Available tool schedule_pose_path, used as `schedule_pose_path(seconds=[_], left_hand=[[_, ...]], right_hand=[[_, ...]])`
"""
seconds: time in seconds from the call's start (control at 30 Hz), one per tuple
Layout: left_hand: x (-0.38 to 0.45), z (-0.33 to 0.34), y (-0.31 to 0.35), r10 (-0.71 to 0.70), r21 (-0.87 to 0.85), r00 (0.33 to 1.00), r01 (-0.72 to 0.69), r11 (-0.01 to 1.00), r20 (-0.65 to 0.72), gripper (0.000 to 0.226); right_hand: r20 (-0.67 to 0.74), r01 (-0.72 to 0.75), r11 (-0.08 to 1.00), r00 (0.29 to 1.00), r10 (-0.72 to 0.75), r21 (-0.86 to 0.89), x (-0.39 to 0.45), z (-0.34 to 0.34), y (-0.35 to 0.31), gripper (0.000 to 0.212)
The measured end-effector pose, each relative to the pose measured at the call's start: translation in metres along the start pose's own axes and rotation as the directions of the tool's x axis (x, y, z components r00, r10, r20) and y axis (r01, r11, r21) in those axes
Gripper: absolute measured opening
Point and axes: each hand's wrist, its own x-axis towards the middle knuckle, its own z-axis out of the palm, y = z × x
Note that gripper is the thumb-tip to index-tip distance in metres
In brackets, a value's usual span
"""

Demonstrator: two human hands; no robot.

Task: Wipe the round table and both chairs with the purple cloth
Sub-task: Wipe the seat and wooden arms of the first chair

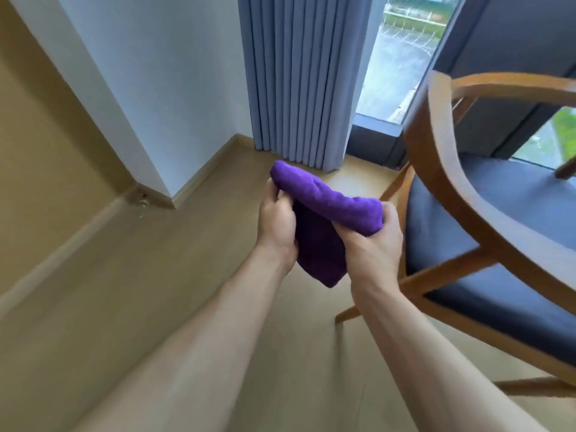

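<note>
I hold the purple cloth (324, 219) in the air in front of me, folded over, with a corner hanging down between my wrists. My left hand (277, 222) grips its left end and my right hand (377, 241) grips its right end. Just to the right stands a wooden chair (442, 169) with a curved backrest and a dark blue seat cushion (498, 219). My right hand is close to the chair's left edge without touching it. No round table or second chair is in view.
Pale wooden floor (156, 291) spreads below and to the left. A white wall corner (168, 201) juts out at left. Grey-blue curtains (305, 88) hang ahead beside a floor-length window (402, 57).
</note>
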Motion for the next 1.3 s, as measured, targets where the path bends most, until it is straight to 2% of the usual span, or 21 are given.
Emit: schedule_pose_path(seconds=[0.17, 0.3, 0.43, 0.57, 0.63, 0.7, 0.8, 0.93, 1.07, 1.13, 1.2, 1.3], left_hand=[[0.049, 0.019, 0.051, -0.011, 0.03, 0.998, 0.009, 1.0, 0.057, 0.018], [0.121, 0.042, 0.066, -0.021, 0.058, 0.996, 0.016, 0.998, 0.086, 0.015], [0.203, 0.065, 0.072, -0.037, 0.106, 0.992, 0.024, 0.994, 0.118, 0.015], [0.267, 0.084, 0.085, -0.069, 0.168, 0.98, 0.037, 0.985, 0.186, 0.013], [0.301, 0.088, 0.088, -0.091, 0.203, 0.97, 0.045, 0.978, 0.226, 0.004], [0.335, 0.097, 0.086, -0.132, 0.27, 0.954, 0.057, 0.961, 0.269, 0.013], [0.375, 0.111, 0.067, -0.212, 0.377, 0.907, 0.065, 0.924, 0.364, 0.016], [0.406, 0.136, 0.039, -0.283, 0.425, 0.818, 0.051, 0.904, 0.502, 0.014], [0.428, 0.192, 0.019, -0.367, 0.484, 0.703, 0.037, 0.874, 0.609, 0.008], [0.436, 0.229, 0.007, -0.403, 0.497, 0.623, 0.026, 0.867, 0.67, 0.008], [0.446, 0.262, -0.014, -0.423, 0.522, 0.575, -0.01, 0.853, 0.701, 0.012], [0.465, 0.305, -0.056, -0.457, 0.57, 0.517, -0.073, 0.819, 0.723, 0.023]], right_hand=[[-0.07, -0.097, 0.995, 0.993, 0.097, 0.004, 0.039, 0.036, -0.032, 0.052], [-0.132, -0.069, 0.997, 0.989, 0.063, -0.035, 0.1, 0.07, -0.033, 0.027], [-0.234, -0.104, 0.992, 0.969, 0.085, -0.07, 0.166, 0.102, -0.023, 0.032], [-0.302, -0.16, 0.987, 0.941, 0.154, 0.007, 0.221, 0.131, -0.027, 0.026], [-0.356, -0.189, 0.982, 0.916, 0.185, 0.025, 0.244, 0.148, -0.026, 0.023], [-0.427, -0.214, 0.976, 0.881, 0.206, 0.03, 0.268, 0.162, -0.02, 0.019], [-0.582, -0.297, 0.953, 0.765, 0.275, 0.06, 0.298, 0.176, 0.0, 0.019], [-0.724, -0.306, 0.93, 0.593, 0.353, 0.203, 0.337, 0.184, 0.023, 0.037], [-0.814, -0.228, 0.944, 0.483, 0.324, 0.24, 0.372, 0.161, 0.03, 0.04], [-0.844, -0.211, 0.95, 0.444, 0.302, 0.23, 0.395, 0.143, 0.033, 0.033], [-0.883, -0.131, 0.955, 0.363, 0.296, 0.266, 0.42, 0.123, 0.047, 0.029], [-0.949, -0.075, 0.969, 0.195, 0.247, 0.237, 0.459, 0.105, 0.064, 0.038]])
